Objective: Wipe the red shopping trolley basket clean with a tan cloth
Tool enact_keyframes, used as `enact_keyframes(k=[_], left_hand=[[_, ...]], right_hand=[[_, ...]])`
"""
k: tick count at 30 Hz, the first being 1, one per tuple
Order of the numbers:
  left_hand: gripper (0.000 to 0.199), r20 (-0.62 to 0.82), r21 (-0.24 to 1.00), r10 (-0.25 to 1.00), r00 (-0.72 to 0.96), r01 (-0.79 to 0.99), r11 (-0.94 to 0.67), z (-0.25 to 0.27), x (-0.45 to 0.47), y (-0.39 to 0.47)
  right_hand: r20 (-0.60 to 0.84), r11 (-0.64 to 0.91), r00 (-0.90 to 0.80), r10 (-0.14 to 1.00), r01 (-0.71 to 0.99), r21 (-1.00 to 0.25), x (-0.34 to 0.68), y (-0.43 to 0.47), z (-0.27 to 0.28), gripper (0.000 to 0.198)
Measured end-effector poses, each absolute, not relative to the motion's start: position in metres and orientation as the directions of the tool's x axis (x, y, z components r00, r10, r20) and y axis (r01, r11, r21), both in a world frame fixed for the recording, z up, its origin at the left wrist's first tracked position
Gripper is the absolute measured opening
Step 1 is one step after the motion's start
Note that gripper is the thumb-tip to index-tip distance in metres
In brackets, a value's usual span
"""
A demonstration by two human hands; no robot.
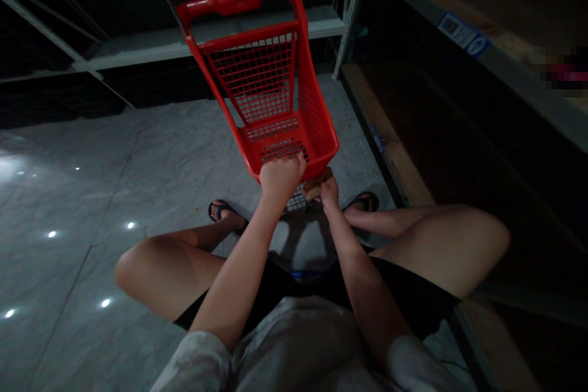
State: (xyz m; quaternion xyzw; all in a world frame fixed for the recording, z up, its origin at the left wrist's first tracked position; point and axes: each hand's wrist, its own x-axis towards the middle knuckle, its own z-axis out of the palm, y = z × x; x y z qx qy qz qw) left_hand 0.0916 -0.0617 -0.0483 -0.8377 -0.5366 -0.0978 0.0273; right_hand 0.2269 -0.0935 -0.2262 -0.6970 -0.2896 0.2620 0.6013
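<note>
In front of me stands a small red plastic shopping cart [316, 92], its handle at the far side and its basket holding nothing I can see. My left hand [280, 173] is closed over the basket's near rim, thumb pointing to the right. Just below that rim, my right hand [329, 192] is closed on a crumpled brown cloth [315, 188], pressed close against the underside of the cart. What the cloth touches there is hidden. Part of the cart's lower frame shows dimly between my forearms.
I sit low with knees spread, feet in black flip-flops [219, 208] either side of the cart. A wooden-edged shelf [459, 30] with blue labels runs along the right. Metal racking [138, 52] stands behind the cart. The grey floor [92, 184] extends left, reflecting lights.
</note>
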Motion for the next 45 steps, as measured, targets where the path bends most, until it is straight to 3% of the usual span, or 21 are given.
enact_keyframes(k=[4, 8, 10, 14, 19, 23, 26, 30, 34, 36, 40, 45], left_hand=[[0.067, 0.18, 0.074, 0.902, 0.392, 0.909, -0.41, -0.048, 0.092, -0.061], [0.065, 0.155, 0.081, 0.912, 0.379, 0.915, -0.394, -0.044, 0.095, -0.062], [0.063, 0.144, 0.091, 0.911, 0.386, 0.912, -0.401, -0.041, 0.093, -0.063], [0.057, 0.178, 0.09, 0.881, 0.438, 0.885, -0.457, -0.034, 0.073, -0.066], [0.055, 0.224, -0.024, 0.843, 0.489, 0.868, -0.497, -0.036, 0.035, -0.062], [0.054, 0.234, -0.054, 0.839, 0.491, 0.868, -0.493, -0.045, 0.025, -0.057], [0.054, 0.284, -0.03, 0.84, 0.463, 0.88, -0.474, -0.052, 0.026, -0.055], [0.053, 0.327, 0.026, 0.841, 0.431, 0.886, -0.464, -0.059, 0.029, -0.055], [0.053, 0.363, 0.055, 0.835, 0.415, 0.884, -0.463, -0.063, 0.029, -0.054], [0.053, 0.376, 0.055, 0.833, 0.406, 0.887, -0.458, -0.065, 0.029, -0.054], [0.052, 0.392, 0.049, 0.827, 0.402, 0.889, -0.455, -0.066, 0.029, -0.054], [0.05, 0.438, 0.005, 0.8, 0.41, 0.889, -0.458, -0.068, 0.028, -0.055]], right_hand=[[-0.017, -0.056, 0.752, 0.659, 0.026, -0.998, 0.24, -0.09, -0.189, 0.029], [0.212, 0.102, 0.793, 0.572, 0.187, -0.977, 0.244, -0.092, -0.137, 0.023], [0.266, 0.082, 0.8, 0.538, 0.265, -0.961, 0.233, -0.097, -0.127, 0.021], [0.183, -0.078, 0.806, 0.564, 0.273, -0.959, 0.198, -0.108, -0.157, 0.026], [-0.003, -0.217, 0.695, 0.719, 0.22, -0.951, 0.168, -0.119, -0.219, 0.012], [-0.049, -0.243, 0.66, 0.749, 0.206, -0.948, 0.164, -0.117, -0.214, 0.009], [0.021, -0.178, 0.692, 0.722, 0.214, -0.96, 0.167, -0.113, -0.176, 0.009], [0.224, -0.005, 0.747, 0.626, 0.291, -0.957, 0.171, -0.111, -0.126, 0.009], [0.334, 0.041, 0.727, 0.6, 0.389, -0.92, 0.171, -0.111, -0.133, 0.014], [0.299, -0.009, 0.675, 0.675, 0.412, -0.911, 0.167, -0.112, -0.157, 0.016], [0.056, -0.183, 0.505, 0.861, 0.41, -0.893, 0.159, -0.121, -0.209, 0.008], [-0.029, -0.25, 0.49, 0.871, 0.391, -0.886, 0.161, -0.119, -0.214, 0.011]])
